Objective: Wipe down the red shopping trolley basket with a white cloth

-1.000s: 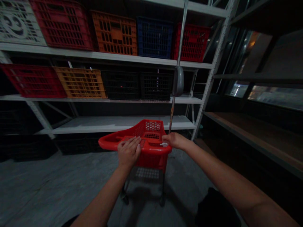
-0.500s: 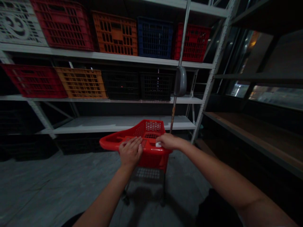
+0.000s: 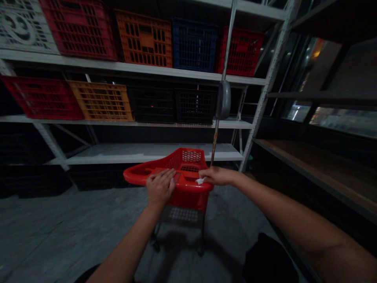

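A small red shopping cart (image 3: 191, 188) stands before me, its handle end toward me. My left hand (image 3: 160, 186) lies flat on the left part of the cart's handle panel, fingers stretched out over it. At the right end of the handle, my right hand (image 3: 214, 175) is closed on a small crumpled white tissue (image 3: 200, 181), which touches the red plastic. Most of the tissue is hidden under the fingers. Mesh walls of the cart's basket show beyond both hands.
White shelving (image 3: 156, 153) behind the cart bears several crates, such as an orange crate (image 3: 144, 39) and a yellow crate (image 3: 101, 101). A metal pole (image 3: 226, 51) with a grey box-like part rises by the cart. Wooden shelves (image 3: 318, 165) run along the right.
My right hand has moved a little to the right along the handle with the tissue, and more of the tissue shows. The left hand remains flat on the handle panel.
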A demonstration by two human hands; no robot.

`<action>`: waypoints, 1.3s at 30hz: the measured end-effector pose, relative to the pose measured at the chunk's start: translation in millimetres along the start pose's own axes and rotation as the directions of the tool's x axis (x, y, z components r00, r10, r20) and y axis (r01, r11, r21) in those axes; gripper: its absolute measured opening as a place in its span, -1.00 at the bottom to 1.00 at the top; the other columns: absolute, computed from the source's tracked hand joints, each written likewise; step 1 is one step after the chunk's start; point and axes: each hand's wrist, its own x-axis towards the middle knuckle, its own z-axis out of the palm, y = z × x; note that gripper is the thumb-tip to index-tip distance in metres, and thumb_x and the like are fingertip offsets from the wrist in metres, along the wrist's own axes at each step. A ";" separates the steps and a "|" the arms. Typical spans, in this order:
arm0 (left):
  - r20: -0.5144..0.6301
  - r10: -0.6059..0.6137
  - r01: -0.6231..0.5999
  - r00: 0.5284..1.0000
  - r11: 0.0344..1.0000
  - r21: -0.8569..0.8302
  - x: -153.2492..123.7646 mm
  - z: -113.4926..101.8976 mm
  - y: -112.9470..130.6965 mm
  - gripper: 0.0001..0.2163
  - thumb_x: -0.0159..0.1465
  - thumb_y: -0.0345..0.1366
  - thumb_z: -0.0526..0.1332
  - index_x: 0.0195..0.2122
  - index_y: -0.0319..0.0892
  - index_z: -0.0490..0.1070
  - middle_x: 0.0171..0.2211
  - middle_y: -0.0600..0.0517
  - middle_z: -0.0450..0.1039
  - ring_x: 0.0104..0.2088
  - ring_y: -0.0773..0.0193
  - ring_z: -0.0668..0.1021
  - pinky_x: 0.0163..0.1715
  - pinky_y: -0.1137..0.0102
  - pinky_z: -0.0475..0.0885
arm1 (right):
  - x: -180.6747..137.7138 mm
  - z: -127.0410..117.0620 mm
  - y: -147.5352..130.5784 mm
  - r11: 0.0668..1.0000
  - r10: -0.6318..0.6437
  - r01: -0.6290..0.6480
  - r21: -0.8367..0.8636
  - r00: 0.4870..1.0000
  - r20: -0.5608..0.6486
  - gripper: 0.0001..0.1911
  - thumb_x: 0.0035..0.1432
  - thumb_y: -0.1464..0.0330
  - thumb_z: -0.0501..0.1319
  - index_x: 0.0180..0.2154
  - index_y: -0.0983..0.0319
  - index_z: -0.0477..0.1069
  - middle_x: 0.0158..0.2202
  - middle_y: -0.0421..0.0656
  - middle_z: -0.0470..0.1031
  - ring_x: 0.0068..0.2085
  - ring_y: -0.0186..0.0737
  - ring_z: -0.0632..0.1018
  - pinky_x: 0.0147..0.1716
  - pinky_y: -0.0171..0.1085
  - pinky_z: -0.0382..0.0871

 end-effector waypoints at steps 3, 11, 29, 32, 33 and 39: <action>0.003 0.018 -0.018 1.000 1.000 -0.004 0.2 -0.5 -0.6 -0.73 0.20 -0.32 0.02 -0.12 -0.07 0.39 -0.12 0.05 0.48 -0.11 0.18 0.48 -0.16 0.18 0.16 | -18.8 -4.8 5.6 0.998 -0.009 0.005 -0.064 0.998 -0.059 -0.87 0.13 0.45 0.04 -0.33 0.21 0.35 -0.47 -0.25 0.37 -0.44 -0.36 0.37 -0.43 -0.41 0.15; -0.014 0.004 -0.004 1.000 0.999 -0.048 2.6 2.5 -2.7 -0.73 0.18 -0.34 0.03 -0.13 -0.05 0.41 -0.13 0.07 0.49 -0.11 0.18 0.48 -0.12 0.17 0.15 | -51.5 68.7 13.6 0.983 0.003 -0.123 -0.135 0.752 -0.659 -0.76 0.16 0.49 -0.02 -0.21 0.23 0.38 -0.18 -0.04 0.43 -0.15 -0.18 0.41 -0.14 -0.20 0.27; 0.009 0.002 -0.001 1.000 0.997 -0.077 1.3 2.4 -11.0 -0.76 0.20 -0.26 0.07 -0.13 -0.02 0.41 -0.13 0.05 0.49 -0.11 0.18 0.49 -0.11 0.18 0.15 | -9.9 145.1 -53.3 0.996 0.084 -0.021 0.082 0.366 -0.927 -0.66 0.10 0.55 0.07 -0.15 0.11 0.41 -0.31 -0.12 0.38 -0.25 -0.22 0.43 -0.27 -0.20 0.39; 0.030 0.021 -0.018 0.999 0.996 -0.089 1.5 1.6 -12.4 -0.75 0.20 -0.23 0.06 -0.11 0.00 0.40 -0.12 0.03 0.48 -0.11 0.16 0.49 -0.11 0.17 0.15 | -21.8 144.3 -39.7 0.989 0.147 -0.024 0.148 0.328 -0.933 -0.69 0.11 0.55 0.05 -0.19 0.13 0.43 -0.30 -0.12 0.37 -0.23 -0.23 0.43 -0.24 -0.20 0.38; 0.036 0.023 -0.020 0.999 0.996 -0.090 1.9 1.4 -12.6 -0.75 0.20 -0.23 0.06 -0.11 0.00 0.40 -0.12 0.03 0.48 -0.10 0.15 0.48 -0.11 0.16 0.15 | -25.3 143.1 -35.2 0.985 0.168 -0.027 0.168 0.323 -0.932 -0.70 0.12 0.55 0.04 -0.21 0.14 0.43 -0.30 -0.12 0.36 -0.22 -0.23 0.43 -0.23 -0.21 0.38; 0.036 0.017 -0.014 0.999 0.996 -0.086 5.3 1.0 -10.4 -0.76 0.22 -0.24 0.05 -0.12 -0.03 0.40 -0.12 0.04 0.48 -0.10 0.17 0.49 -0.11 0.17 0.14 | -33.9 130.2 -22.6 0.979 0.186 0.004 0.206 0.405 -0.895 -0.73 0.12 0.54 0.03 -0.26 0.15 0.41 -0.31 -0.13 0.35 -0.22 -0.25 0.43 -0.22 -0.25 0.36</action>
